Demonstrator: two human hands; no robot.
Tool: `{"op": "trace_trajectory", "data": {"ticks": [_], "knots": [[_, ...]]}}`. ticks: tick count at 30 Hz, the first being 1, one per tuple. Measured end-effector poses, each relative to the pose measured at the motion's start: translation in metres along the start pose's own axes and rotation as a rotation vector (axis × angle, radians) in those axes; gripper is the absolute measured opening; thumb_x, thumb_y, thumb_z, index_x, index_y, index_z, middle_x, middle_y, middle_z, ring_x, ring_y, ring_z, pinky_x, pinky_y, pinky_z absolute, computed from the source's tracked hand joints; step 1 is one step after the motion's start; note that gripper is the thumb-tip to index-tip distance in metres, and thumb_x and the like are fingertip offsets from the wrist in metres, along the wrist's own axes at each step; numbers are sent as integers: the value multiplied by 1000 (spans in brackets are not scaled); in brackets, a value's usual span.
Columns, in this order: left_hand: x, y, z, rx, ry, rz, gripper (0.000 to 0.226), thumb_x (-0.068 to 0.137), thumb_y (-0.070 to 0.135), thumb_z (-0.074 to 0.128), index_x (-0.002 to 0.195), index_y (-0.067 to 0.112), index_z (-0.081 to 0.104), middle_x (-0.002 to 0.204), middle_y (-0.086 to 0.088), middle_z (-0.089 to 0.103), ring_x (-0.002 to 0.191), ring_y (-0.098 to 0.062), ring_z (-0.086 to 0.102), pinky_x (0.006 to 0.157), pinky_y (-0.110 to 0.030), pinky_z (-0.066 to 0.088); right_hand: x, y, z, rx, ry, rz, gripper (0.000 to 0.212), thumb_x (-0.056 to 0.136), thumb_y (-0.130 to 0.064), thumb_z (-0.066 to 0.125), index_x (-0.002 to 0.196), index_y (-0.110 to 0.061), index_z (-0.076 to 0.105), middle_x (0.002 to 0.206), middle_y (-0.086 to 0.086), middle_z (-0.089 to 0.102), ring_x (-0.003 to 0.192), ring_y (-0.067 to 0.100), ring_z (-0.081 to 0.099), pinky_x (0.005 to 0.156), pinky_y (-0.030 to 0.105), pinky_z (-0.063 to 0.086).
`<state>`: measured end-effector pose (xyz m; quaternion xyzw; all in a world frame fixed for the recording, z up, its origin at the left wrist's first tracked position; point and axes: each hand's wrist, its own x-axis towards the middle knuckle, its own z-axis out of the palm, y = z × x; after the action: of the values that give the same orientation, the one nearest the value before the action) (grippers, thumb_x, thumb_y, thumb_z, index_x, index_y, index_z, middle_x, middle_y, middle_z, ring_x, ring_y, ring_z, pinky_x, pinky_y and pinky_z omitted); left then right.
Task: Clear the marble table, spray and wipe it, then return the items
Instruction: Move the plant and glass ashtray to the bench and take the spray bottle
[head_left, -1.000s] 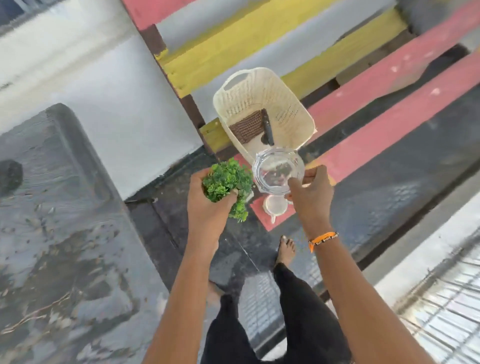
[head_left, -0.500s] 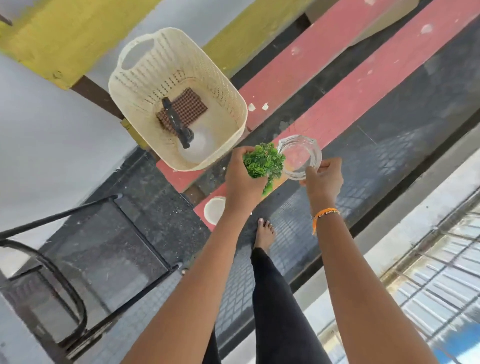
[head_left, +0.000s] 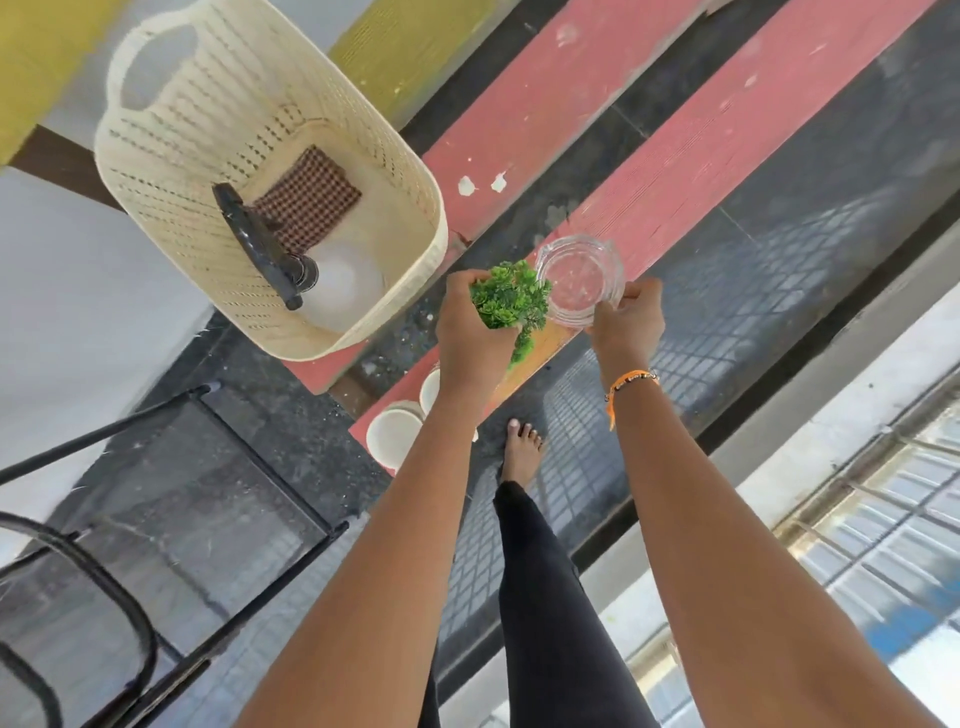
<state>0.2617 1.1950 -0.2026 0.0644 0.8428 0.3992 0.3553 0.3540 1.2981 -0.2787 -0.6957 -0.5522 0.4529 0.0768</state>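
Observation:
My left hand (head_left: 470, 332) grips a small green artificial plant (head_left: 511, 299). My right hand (head_left: 628, 317) holds a clear glass ashtray (head_left: 579, 278) by its near rim. Both are held over the end of a pink bench slat (head_left: 701, 156). To the left, a cream plastic basket (head_left: 171, 171) stands on the bench. Inside it lie a spray bottle with a black trigger head (head_left: 270, 249) and a checked cloth (head_left: 309, 200). The marble table is out of view.
Two white round dishes (head_left: 395, 436) rest on the near end of the slat, partly under my left forearm. A black metal chair frame (head_left: 130, 545) stands at lower left. My bare foot (head_left: 522, 449) is on the dark tiled floor. A window grille lies at the right.
The view has swung away from the grey table toward the bench and basket. Both hands have carried the plant and ashtray forward over the pink slat.

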Motion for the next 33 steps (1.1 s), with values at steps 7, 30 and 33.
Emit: {"op": "trace_trajectory", "data": {"ticks": [7,30,33], "knots": [[-9,-3,3,139,-39,22,76,67,9,79,131,23,40,130,-4,36,104,-13,41,83,-22,39,-1,3,-7,34,-40,2,25,84,-4,60,107,-6,55,112,12,56,97,27,59,88,42,51],[-90,-9,-131,-389,438,-218,30,88,10,56,105,34,53,92,18,60,78,9,59,69,-13,44,-154,-151,55,-211,-709,-949,41,80,3,61,121,-2,56,118,16,59,108,27,57,98,35,43],[-90,-13,-145,-392,472,-244,30,87,10,56,107,32,53,96,10,62,90,-7,61,79,-24,47,-150,-163,77,-276,-798,-934,48,79,0,66,125,-4,53,128,13,55,117,26,52,102,31,39]]}}
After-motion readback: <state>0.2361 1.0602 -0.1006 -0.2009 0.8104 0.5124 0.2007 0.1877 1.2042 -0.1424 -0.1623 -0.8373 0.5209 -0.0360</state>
